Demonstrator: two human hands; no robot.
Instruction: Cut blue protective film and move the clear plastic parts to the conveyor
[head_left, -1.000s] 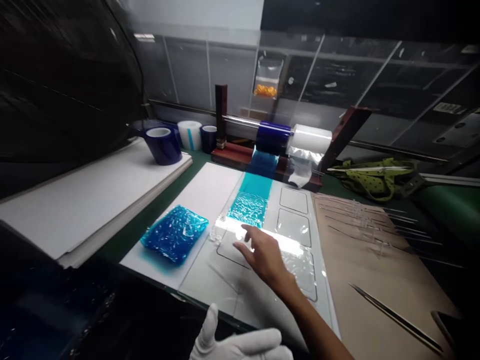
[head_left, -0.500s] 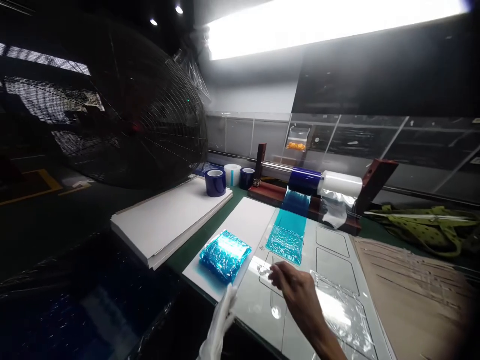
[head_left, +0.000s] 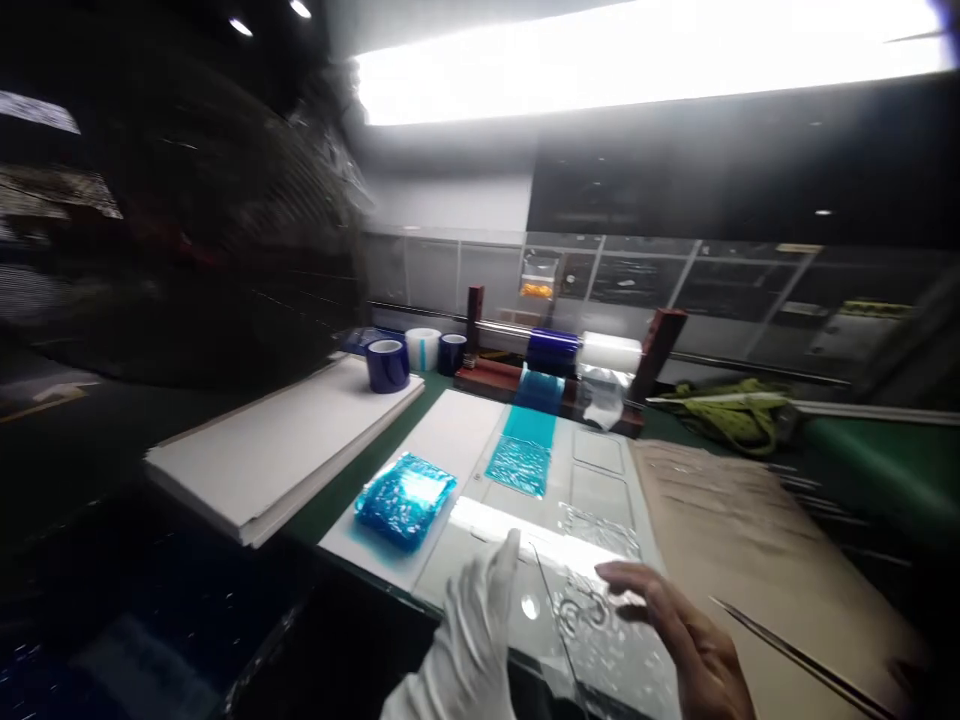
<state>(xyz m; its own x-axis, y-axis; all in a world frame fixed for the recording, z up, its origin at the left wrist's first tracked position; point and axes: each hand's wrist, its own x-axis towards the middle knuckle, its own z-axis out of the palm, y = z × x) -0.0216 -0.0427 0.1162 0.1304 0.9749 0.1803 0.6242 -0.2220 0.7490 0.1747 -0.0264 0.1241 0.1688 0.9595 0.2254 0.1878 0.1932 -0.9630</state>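
Label panel (head_left: 862, 322) on the wall at right: one, print too blurred to read. Gloved left hand (head_left: 476, 620) over the near part of the outlined sheet (head_left: 442, 570); glove fingers close together, tips upward, cannot tell whether they grip. One thin dark strand (head_left: 556, 620) starts just beside the left fingertips and slants down toward the near edge. One curled clear piece (head_left: 583, 608) sits between the hands, nearer the bare right hand (head_left: 686, 625), just left of its fingers. Right fingers bent, narrow gap; cannot tell whether they hold anything. Counts: film rolls on the rod, two: dark blue roll (head_left: 553, 350), clear roll (head_left: 611, 353). Loose rolls, three: purple-blue roll (head_left: 388, 368) on the white stack (head_left: 285, 430), white roll (head_left: 423, 350) and small blue roll (head_left: 451, 355) behind it on the green worktop (head_left: 360, 465). Blue film strip (head_left: 519, 465), one, running down from the rod. Blue packet (head_left: 405, 500), one, left of the gloved hand. Pointed metal tool (head_left: 810, 655), one, right of the bare hand.
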